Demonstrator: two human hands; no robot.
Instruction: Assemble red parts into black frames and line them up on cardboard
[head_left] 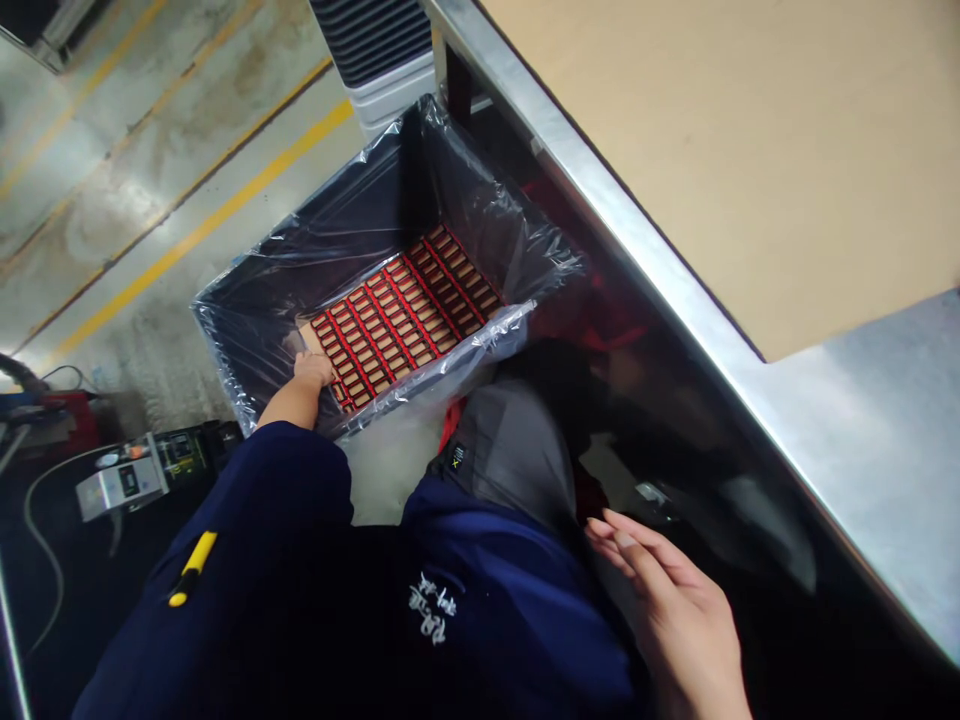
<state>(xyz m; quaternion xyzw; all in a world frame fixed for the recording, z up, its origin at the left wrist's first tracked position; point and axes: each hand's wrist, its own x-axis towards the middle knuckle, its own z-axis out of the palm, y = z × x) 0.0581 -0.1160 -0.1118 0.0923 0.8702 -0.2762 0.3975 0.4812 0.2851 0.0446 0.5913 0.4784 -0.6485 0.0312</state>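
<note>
The right hand (pixel 675 600), relaxed and seemingly empty, hangs aside, while the left hand (pixel 313 368), its grip unclear, should level the red-and-black grid (pixel 406 316) without snagging the plastic liner (pixel 315 240).

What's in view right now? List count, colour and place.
Metal table: one, silver, right
Flat sheet: one, tan, on table
Rectangular plastic-lined box: one, dark, beside table
Rectangular pieces in rows: many, red-black-tan, inside box
Slatted unit: one, grey-white, beyond box
Floor stripes: several, yellow, upper left
Boxy machine: one, black-silver, left
Pen-shaped item: one, yellow-black, lower left
Long-sleeved top: one, navy, bottom
Left hand: one, bare, in box
Right hand: one, bare, lower right
</note>
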